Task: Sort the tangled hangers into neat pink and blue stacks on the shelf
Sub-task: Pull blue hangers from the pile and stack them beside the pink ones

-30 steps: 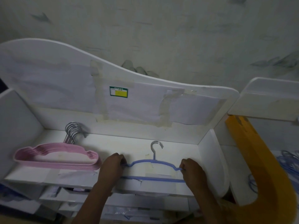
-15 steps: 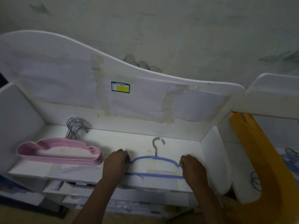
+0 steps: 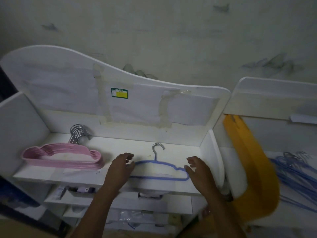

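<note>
A single blue hanger with a metal hook lies flat on the white shelf, right of the middle. My left hand hovers at its left end and my right hand at its right end, both with fingers spread and holding nothing. A neat stack of several pink hangers rests on the shelf's left side, hooks pointing back. A tangled pile of blue hangers lies on the surface at far right.
The shelf has a tall curved back panel and side walls. A yellow curved piece stands between the shelf and the blue pile. Lower shelves with small items sit below the front edge.
Both hands have let go of the blue hanger's ends and opened; the hanger now lies flat on the shelf. The view has shifted slightly left.
</note>
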